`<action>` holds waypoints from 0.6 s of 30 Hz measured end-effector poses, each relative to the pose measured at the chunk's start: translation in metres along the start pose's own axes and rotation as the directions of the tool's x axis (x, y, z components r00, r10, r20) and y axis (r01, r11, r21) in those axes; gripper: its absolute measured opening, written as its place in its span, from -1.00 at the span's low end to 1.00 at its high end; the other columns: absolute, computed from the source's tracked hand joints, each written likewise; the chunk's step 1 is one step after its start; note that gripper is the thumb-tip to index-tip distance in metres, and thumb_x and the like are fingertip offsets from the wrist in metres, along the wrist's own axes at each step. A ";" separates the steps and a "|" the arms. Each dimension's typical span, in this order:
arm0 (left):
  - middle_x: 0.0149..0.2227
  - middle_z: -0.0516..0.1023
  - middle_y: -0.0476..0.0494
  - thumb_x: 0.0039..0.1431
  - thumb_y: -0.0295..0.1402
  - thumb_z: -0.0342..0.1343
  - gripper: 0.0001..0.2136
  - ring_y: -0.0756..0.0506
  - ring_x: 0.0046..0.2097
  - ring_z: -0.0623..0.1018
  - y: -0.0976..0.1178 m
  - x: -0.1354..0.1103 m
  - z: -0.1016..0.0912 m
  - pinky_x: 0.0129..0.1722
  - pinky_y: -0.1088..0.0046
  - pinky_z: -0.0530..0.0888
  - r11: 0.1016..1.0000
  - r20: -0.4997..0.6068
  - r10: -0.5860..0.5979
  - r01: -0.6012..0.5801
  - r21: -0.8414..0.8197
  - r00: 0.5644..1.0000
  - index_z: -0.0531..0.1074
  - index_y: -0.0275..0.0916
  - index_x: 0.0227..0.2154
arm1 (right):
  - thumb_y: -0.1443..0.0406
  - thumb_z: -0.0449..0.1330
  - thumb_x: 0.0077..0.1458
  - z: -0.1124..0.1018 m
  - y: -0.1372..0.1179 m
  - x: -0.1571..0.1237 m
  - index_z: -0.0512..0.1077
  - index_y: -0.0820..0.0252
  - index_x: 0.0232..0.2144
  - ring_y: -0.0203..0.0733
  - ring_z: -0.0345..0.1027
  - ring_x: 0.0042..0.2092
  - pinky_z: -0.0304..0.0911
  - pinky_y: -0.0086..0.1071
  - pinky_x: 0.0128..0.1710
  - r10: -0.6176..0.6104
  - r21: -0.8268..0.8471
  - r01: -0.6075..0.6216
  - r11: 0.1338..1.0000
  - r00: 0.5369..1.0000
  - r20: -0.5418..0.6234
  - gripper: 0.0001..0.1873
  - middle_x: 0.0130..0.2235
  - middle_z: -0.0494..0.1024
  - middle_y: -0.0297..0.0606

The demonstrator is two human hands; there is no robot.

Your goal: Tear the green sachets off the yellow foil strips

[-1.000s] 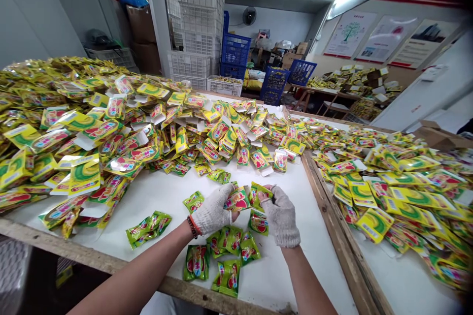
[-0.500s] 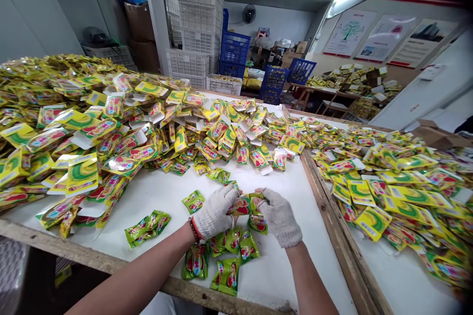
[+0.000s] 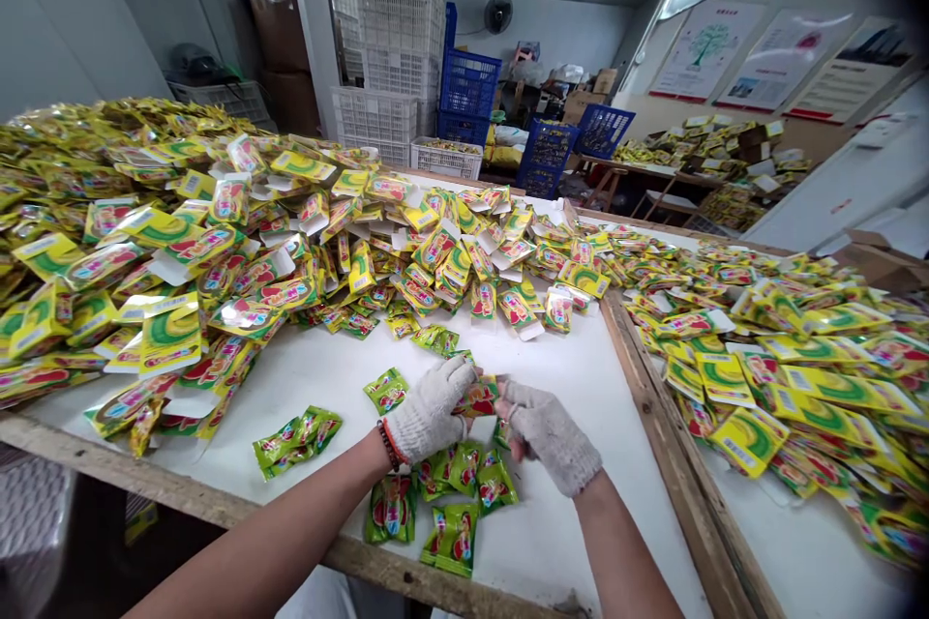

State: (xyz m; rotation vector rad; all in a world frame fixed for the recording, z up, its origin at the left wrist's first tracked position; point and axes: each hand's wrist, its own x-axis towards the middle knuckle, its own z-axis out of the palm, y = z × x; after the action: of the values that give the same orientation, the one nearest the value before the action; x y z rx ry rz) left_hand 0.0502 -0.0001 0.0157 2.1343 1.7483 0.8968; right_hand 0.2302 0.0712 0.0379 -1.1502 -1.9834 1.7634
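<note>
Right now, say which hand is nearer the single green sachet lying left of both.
Left. The left hand is just right of the sachet; the right hand lies farther right still.

Left hand (image 3: 428,411) and right hand (image 3: 548,435) closer together than before; sachets (image 3: 477,397) now one tight bunch, no longer fanned

— Where is there room?
— On the bare white tabletop (image 3: 581,358) to the right of my right hand (image 3: 548,435), as far as the wooden rail (image 3: 657,406) (it divides the two tables).
— And ahead?
— The yellow packet heap (image 3: 218,242) blocks the far side and the left. Loose green sachets (image 3: 454,537) lie between my wrists.
</note>
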 end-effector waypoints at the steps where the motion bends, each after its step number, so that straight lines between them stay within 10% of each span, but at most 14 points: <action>1: 0.00 0.35 -0.27 -0.15 -0.53 0.12 -0.41 -0.28 0.04 0.37 -0.001 -0.001 0.000 0.04 0.12 0.36 1.000 0.015 0.018 -0.018 -0.010 1.000 0.27 -0.23 0.05 | 0.07 0.11 0.07 0.002 0.002 0.000 0.45 0.25 -0.24 -0.38 0.01 -0.74 -0.12 -0.51 -0.71 0.019 0.023 -0.021 1.000 0.997 0.074 -0.62 -0.78 0.31 -0.47; 4: 0.12 0.27 -0.33 -0.12 -0.52 0.15 -0.33 -0.32 0.16 0.29 -0.002 -0.005 -0.001 0.15 0.07 0.28 0.995 -0.020 0.045 -0.047 -0.088 0.999 0.18 -0.22 0.14 | 0.06 0.13 0.06 0.007 0.005 0.003 0.43 0.26 -0.29 -0.40 -0.01 -0.75 -0.16 -0.53 -0.72 -0.001 0.073 -0.010 0.997 0.989 0.146 -0.63 -0.79 0.30 -0.47; 8: 0.20 0.20 -0.36 0.01 -0.27 0.24 -0.22 -0.27 0.17 0.31 0.000 -0.005 -0.006 0.17 0.10 0.29 0.931 -0.195 -0.174 0.097 -0.352 0.965 -0.03 -0.20 0.25 | 0.02 0.11 0.09 0.009 0.001 0.008 0.39 0.23 -0.21 -0.42 -0.06 -0.75 -0.19 -0.54 -0.73 -0.063 0.207 0.072 0.976 0.997 -0.050 -0.60 -0.76 0.29 -0.50; 13: 0.05 0.40 -0.25 0.06 -0.26 0.21 -0.42 -0.20 0.03 0.45 0.000 0.001 -0.007 0.06 0.19 0.41 0.778 -0.044 -0.395 0.309 -0.546 0.918 0.15 -0.22 0.13 | 0.04 0.15 0.06 0.004 -0.001 0.009 0.38 0.21 -0.22 -0.40 -0.02 -0.73 -0.14 -0.54 -0.73 -0.022 0.178 0.042 0.983 0.993 -0.114 -0.62 -0.74 0.35 -0.46; 18: 0.00 0.42 -0.20 0.07 -0.30 0.20 -0.52 -0.14 -0.03 0.48 0.002 0.001 0.000 0.00 0.26 0.45 0.750 -0.046 -0.375 0.273 -0.603 0.926 0.22 -0.21 0.05 | 0.05 0.18 0.02 0.003 0.008 0.011 0.35 0.19 -0.44 -0.40 0.00 -0.73 -0.11 -0.52 -0.72 -0.043 0.072 0.053 0.996 0.990 -0.135 -0.69 -0.79 0.28 -0.47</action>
State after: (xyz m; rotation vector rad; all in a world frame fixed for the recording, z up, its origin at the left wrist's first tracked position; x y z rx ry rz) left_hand 0.0522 0.0006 0.0168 1.3377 1.5606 1.3258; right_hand 0.2240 0.0763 0.0267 -1.1536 -1.8368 1.6767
